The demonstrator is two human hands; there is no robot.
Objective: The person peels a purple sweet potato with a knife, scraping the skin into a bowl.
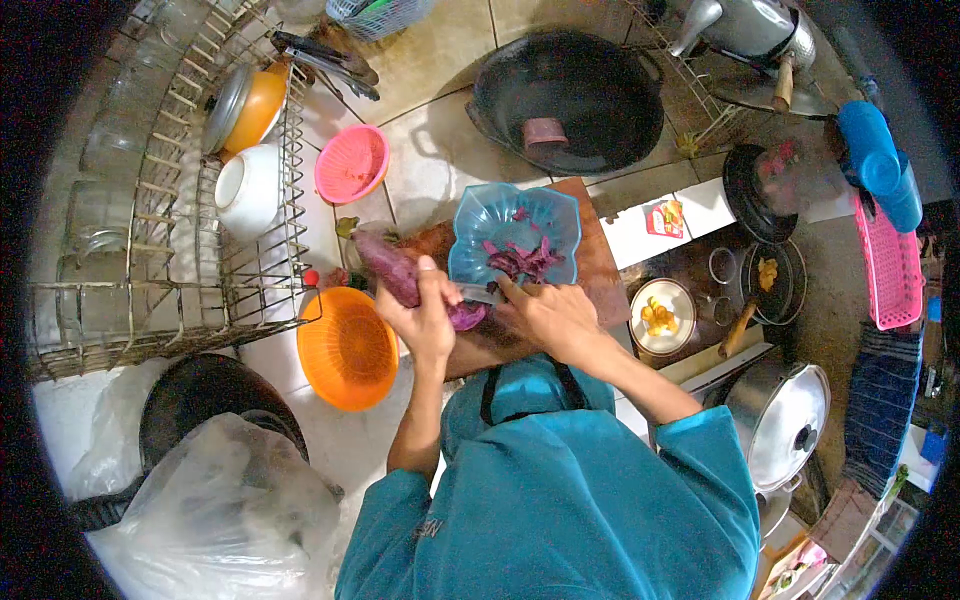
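A long purple sweet potato (pixel 388 268) lies in the grip of my left hand (pixel 424 320), its lower end cut to bright purple flesh. Closed around a knife, my right hand (pixel 548 320) is just to the right, and the short blade (pixel 478 293) points left toward the sweet potato. The knife's handle is hidden in the fingers. Beyond both hands, a scalloped blue bowl (pixel 468 225) holds several dark purple pieces (pixel 530 260). It stands on a brown wooden cutting board (pixel 600 250).
An orange basket (pixel 312 345) and a pink basket (pixel 330 180) stand left, beside a wire dish rack (pixel 140 240). A black wok (pixel 565 80) is at the back. To the right are a plate with yellow food (pixel 643 340), a small frying pan (pixel 795 290) and a lidded pot (pixel 785 425).
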